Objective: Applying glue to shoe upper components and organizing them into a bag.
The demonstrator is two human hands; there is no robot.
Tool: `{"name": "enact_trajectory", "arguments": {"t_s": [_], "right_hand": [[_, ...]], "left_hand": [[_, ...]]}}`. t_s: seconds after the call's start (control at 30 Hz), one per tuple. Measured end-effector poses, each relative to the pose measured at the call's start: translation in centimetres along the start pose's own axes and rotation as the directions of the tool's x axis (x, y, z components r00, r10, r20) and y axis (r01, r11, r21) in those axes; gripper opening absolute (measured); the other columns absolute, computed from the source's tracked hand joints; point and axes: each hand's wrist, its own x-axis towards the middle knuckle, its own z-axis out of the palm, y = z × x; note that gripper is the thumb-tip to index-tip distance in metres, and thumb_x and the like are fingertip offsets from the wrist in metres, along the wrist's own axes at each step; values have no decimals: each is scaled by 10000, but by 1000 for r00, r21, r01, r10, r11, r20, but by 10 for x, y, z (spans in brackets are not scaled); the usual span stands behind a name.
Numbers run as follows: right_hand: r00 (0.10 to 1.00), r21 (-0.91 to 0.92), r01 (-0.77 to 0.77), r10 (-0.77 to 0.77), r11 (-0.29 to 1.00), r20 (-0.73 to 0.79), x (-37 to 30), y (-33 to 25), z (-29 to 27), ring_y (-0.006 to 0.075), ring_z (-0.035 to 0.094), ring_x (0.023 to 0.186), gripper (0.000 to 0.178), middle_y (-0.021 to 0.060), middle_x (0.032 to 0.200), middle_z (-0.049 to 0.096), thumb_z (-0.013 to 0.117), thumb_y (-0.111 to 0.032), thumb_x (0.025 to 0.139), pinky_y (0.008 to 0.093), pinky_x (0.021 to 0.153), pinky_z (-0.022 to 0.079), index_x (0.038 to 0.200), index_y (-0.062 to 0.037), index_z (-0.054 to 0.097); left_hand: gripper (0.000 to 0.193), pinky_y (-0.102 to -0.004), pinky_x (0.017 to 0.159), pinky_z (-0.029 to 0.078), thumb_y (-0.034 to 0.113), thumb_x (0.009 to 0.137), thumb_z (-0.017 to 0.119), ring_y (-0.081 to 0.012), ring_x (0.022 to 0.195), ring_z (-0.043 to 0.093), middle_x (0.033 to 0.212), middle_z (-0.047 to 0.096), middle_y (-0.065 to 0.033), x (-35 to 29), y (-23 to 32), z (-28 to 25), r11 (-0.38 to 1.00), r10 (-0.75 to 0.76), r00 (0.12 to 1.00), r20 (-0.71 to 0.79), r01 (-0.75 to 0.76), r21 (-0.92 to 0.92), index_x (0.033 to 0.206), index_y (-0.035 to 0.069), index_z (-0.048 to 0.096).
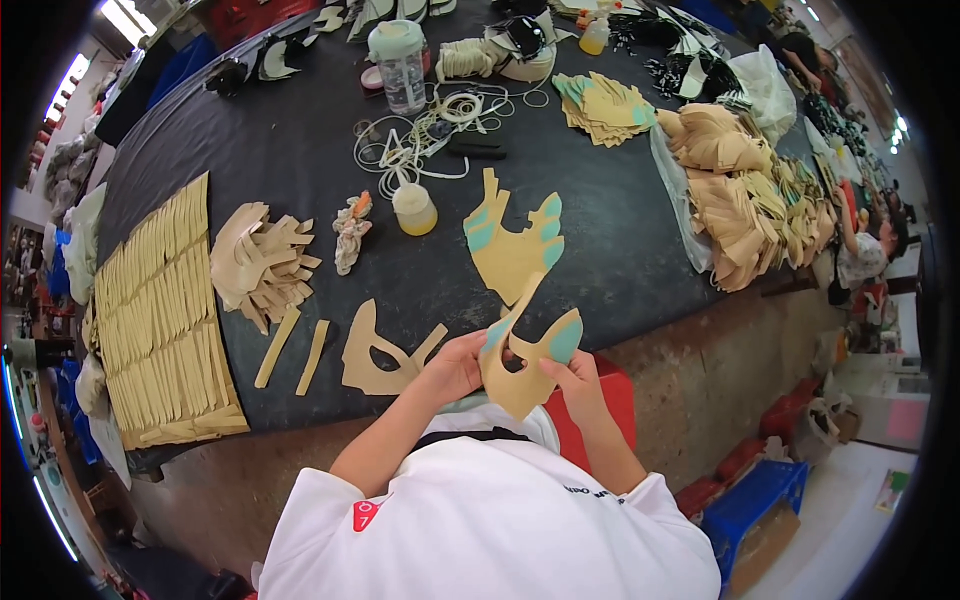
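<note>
Between both hands, just over the table's near edge, is a tan shoe-upper piece (523, 385) with teal patches, curved and with an opening in its middle. My left hand (458, 368) grips its left side, fingers partly behind it. On its right side my right hand (580, 384) pinches the edge below a teal patch. Beyond it lies a similar tan piece with teal patches (515, 248), flat on the table. Beside my left forearm rests a plain tan piece (378, 362) with a cut-out. Two narrow tan strips, one a left strip (277, 347) and one a right strip (312, 358), lie farther left.
Rows of tan strips (160, 330) cover the table's left end, beside a fanned stack of tan pieces (255, 255). A small jar of yellow liquid (414, 210) stands near tangled cords (400, 150) and a clear bottle (400, 75). Heaped tan pieces (745, 210) sit at right.
</note>
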Motion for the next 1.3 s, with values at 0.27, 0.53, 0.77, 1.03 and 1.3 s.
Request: {"name": "enact_trajectory", "arguments": {"t_s": [0.27, 0.53, 0.77, 1.03, 1.3], "right_hand": [[958, -200, -67, 7, 977, -287, 19, 69, -36, 69, 580, 742, 164, 48, 840, 663, 575, -81, 862, 248, 660, 465, 950, 48, 624], [948, -283, -25, -67, 959, -310, 26, 72, -30, 65, 557, 699, 130, 24, 795, 637, 600, -72, 837, 239, 627, 453, 912, 33, 614], [966, -168, -76, 30, 983, -258, 26, 62, -25, 57, 562, 717, 153, 16, 815, 643, 586, -78, 851, 222, 647, 447, 963, 18, 632], [967, 11, -171, 170, 985, -192, 29, 53, -10, 102, 615, 662, 152, 37, 816, 643, 579, -124, 887, 227, 584, 488, 976, -2, 602], [974, 481, -79, 170, 873, -147, 29, 39, 13, 169, 630, 897, 271, 82, 1036, 616, 576, -115, 888, 307, 786, 525, 1127, 1, 519]], "left_hand": [[271, -349, 821, 529, -7, 863, 569, -264, 953, 635, 1056, 601, -120, 5, 2, -14, 929, 306, 924, -229, -237, 285, 1115, 29, 475], [218, -350, 816, 521, 36, 897, 538, -250, 917, 646, 1036, 620, -154, 3, 5, -15, 835, 381, 896, -229, -227, 502, 1087, 16, 432], [154, -351, 816, 530, 18, 905, 509, -233, 919, 646, 1048, 626, -158, -7, 0, -25, 856, 344, 906, -245, -196, 478, 1036, 22, 428], [190, -320, 727, 551, 122, 931, 501, -190, 913, 645, 1052, 639, -110, -20, 9, -19, 866, 319, 883, -343, -126, 483, 1097, 80, 419], [357, -331, 718, 560, 84, 896, 548, -226, 909, 648, 1062, 622, -166, -20, 16, 1, 828, 381, 884, -271, -196, 525, 1195, 59, 354]]}}
